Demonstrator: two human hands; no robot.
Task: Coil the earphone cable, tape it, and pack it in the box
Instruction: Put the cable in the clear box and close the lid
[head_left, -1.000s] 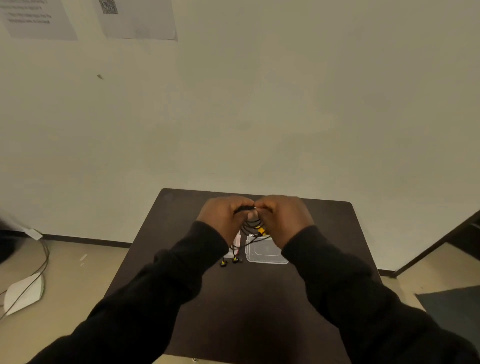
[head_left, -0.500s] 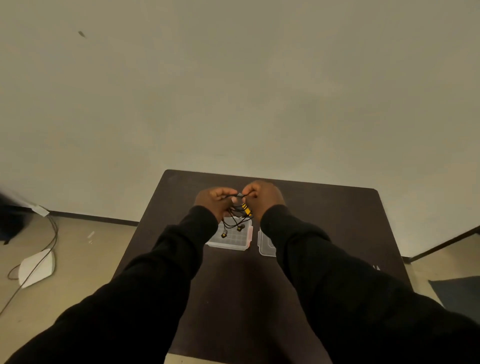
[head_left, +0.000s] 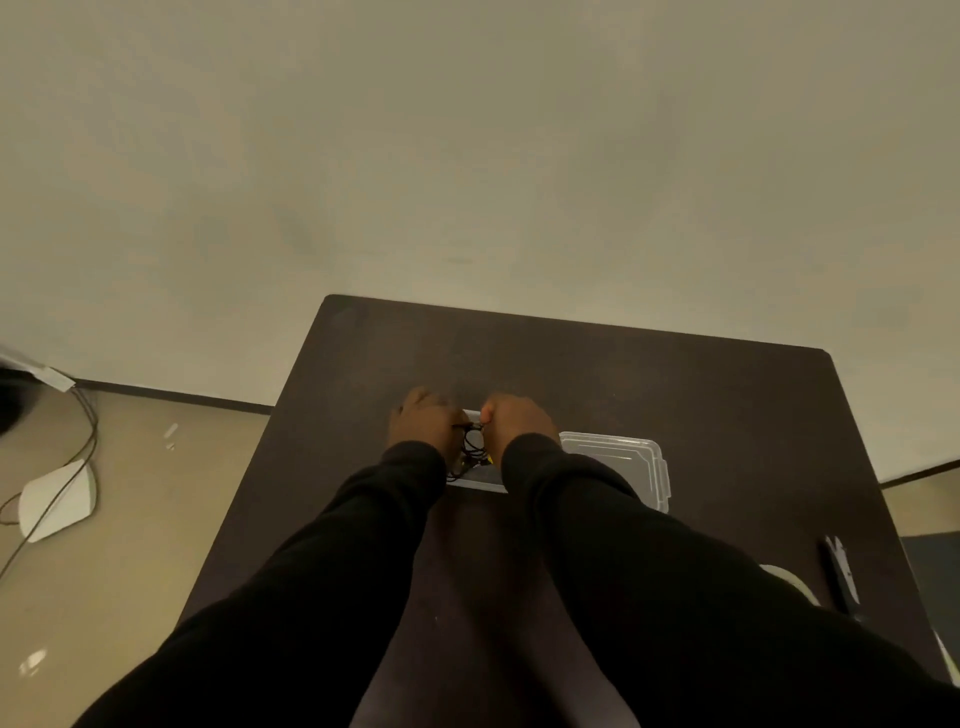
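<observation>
The coiled black earphone cable (head_left: 474, 446), with a small yellow part, hangs between my two hands over a clear plastic box (head_left: 478, 485) on the dark table (head_left: 675, 395). My left hand (head_left: 426, 422) pinches the coil from the left. Beside it, my right hand (head_left: 519, 422) pinches the coil from the right. Both hands are low, right above the box, and they hide most of it. The box's clear lid (head_left: 623, 457) lies open to the right of my right wrist.
Near the table's right edge lie a dark pair of scissors (head_left: 840, 574) and a whitish roll (head_left: 789, 581), partly hidden by my right sleeve. On the floor to the left are a white device (head_left: 57, 501) and cables (head_left: 78, 447). A wall rises behind the table.
Both hands have moved down and forward with the coil, from above the table to just over the open box. The view has tilted down.
</observation>
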